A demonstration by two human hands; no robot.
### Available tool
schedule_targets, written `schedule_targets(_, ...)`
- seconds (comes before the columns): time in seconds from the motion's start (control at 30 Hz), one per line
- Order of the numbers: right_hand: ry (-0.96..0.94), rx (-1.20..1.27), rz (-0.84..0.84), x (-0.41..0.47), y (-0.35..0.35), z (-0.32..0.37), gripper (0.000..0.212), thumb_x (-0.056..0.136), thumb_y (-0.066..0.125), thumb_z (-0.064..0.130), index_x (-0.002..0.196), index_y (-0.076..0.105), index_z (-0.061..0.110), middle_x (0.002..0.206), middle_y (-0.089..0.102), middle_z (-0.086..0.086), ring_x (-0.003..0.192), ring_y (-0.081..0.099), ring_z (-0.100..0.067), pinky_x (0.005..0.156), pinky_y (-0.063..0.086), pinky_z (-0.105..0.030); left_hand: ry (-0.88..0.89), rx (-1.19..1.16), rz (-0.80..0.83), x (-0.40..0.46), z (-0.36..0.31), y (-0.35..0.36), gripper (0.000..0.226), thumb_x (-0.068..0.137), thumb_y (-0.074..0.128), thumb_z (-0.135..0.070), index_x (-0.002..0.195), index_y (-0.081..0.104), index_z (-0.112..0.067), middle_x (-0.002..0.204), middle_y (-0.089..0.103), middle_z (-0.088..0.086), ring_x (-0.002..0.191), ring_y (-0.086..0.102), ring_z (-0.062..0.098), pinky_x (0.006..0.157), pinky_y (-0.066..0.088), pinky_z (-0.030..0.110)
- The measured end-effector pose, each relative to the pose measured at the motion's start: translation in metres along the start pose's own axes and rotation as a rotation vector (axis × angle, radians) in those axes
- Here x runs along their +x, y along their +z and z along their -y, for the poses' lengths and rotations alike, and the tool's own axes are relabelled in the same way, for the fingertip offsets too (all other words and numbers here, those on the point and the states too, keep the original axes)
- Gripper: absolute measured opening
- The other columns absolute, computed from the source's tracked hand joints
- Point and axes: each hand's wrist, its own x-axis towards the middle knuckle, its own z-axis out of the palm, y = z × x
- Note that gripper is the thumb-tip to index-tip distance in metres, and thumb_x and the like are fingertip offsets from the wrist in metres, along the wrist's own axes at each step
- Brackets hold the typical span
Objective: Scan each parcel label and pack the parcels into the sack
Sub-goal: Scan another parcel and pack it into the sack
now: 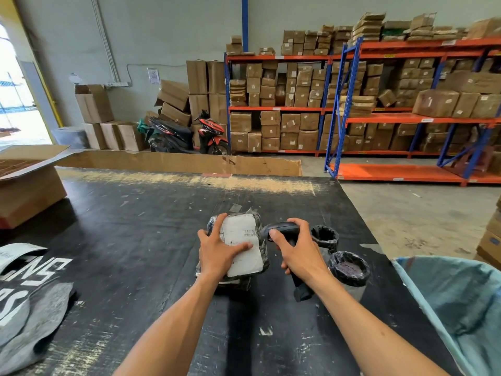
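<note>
A parcel (260, 242) wrapped in black plastic lies in the middle of the black table (130, 240), its white label (241, 232) facing up. My left hand (217, 253) grips the parcel from the left, thumb lying across the label. Just right of it, my right hand (295, 251) holds a black barcode scanner (279, 229) by its handle, its head turned toward the label. The pale blue sack (461, 302) stands open at the table's right edge.
Two black tape rolls (349, 267) sit right of the scanner. A grey printed sack (29, 299) lies at the left front. An open cardboard box (29, 191) stands at the far left. Shelving with cartons and a motorbike (187, 134) fill the background.
</note>
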Motion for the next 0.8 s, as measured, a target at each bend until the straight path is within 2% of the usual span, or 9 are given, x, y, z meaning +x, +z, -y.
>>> schedule_targets(0.13,0.142,-0.093,0.022,-0.002,0.007,-0.019,0.054,0.098,0.065,0.055,0.134,0.033,0.030,0.097,0.073,-0.007,0.052,0.073,-0.018,0.045,0.057,-0.028,-0.160,-0.050,-0.117,0.008,-0.003,-0.011,0.101,0.054,0.093,-0.062,0.139,0.039,-0.059,0.116,0.038,0.004,0.089,0.052,0.028,0.082,0.044,0.033)
schedule_targets(0.27,0.240,-0.185,0.051,-0.016,0.024,-0.048,0.052,0.098,0.064,0.050,0.129,0.037,0.020,0.106,0.065,-0.008,0.057,0.076,-0.029,0.053,0.065,-0.044,-0.222,-0.119,-0.205,0.016,-0.002,-0.029,0.102,0.054,0.094,-0.060,0.141,0.041,-0.055,0.118,0.038,0.005,0.088,0.047,0.026,0.084,0.041,0.032)
schedule_targets(0.33,0.244,-0.369,0.078,-0.022,0.037,-0.063,0.054,0.099,0.059,0.056,0.131,0.037,0.019,0.112,0.068,-0.009,0.075,0.079,-0.034,0.069,0.065,-0.047,-0.227,-0.139,-0.208,0.014,-0.001,-0.035,0.102,0.054,0.094,-0.062,0.140,0.039,-0.056,0.118,0.038,0.005,0.089,0.045,0.025,0.085,0.039,0.032)
schedule_targets(0.4,0.226,-0.564,0.104,-0.027,0.051,-0.076,0.059,0.100,0.053,0.061,0.138,0.036,0.019,0.123,0.069,-0.012,0.107,0.072,-0.039,0.086,0.054,-0.041,-0.228,-0.152,-0.205,0.009,0.001,-0.040,0.102,0.053,0.093,-0.063,0.140,0.039,-0.057,0.119,0.039,0.004,0.091,0.045,0.024,0.086,0.038,0.031)
schedule_targets(0.47,0.208,-0.657,0.144,-0.031,0.063,-0.082,0.062,0.102,0.051,0.062,0.143,0.035,0.019,0.130,0.068,-0.013,0.120,0.065,-0.039,0.085,0.042,-0.042,-0.229,-0.162,-0.196,0.002,0.003,-0.044,0.102,0.052,0.093,-0.064,0.139,0.039,-0.058,0.118,0.040,0.003,0.093,0.046,0.023,0.087,0.038,0.030)
schedule_targets(0.8,0.231,-0.735,0.171,-0.035,0.075,-0.092,0.067,0.098,0.050,0.068,0.143,0.034,0.022,0.130,0.068,-0.013,0.121,0.064,-0.039,0.094,0.047,-0.044,-0.202,-0.223,-0.143,-0.020,0.005,-0.042,0.102,0.050,0.093,-0.064,0.137,0.040,-0.062,0.119,0.045,0.000,0.097,0.049,0.015,0.084,0.039,0.027)
